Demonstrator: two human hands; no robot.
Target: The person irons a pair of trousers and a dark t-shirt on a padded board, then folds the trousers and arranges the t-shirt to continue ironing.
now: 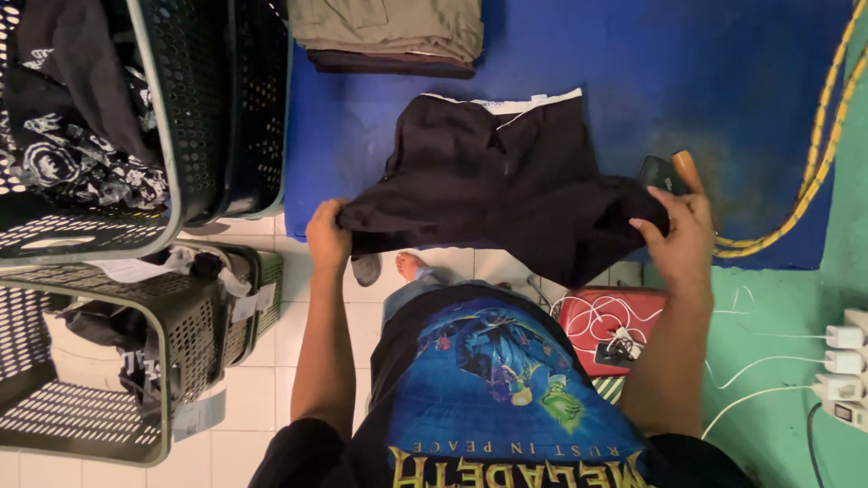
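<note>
My left hand (327, 237) and right hand (683, 237) each pinch a bottom corner of the black shorts (502, 176), spread on the blue mat (651, 72) beside the laundry baskets (194, 117)

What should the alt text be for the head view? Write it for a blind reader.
Both hands hold a black garment over a blue mat: left hand grips one edge, right hand the other edge of the black garment. Folded clothes lie beyond; dark laundry baskets stand left.
</note>
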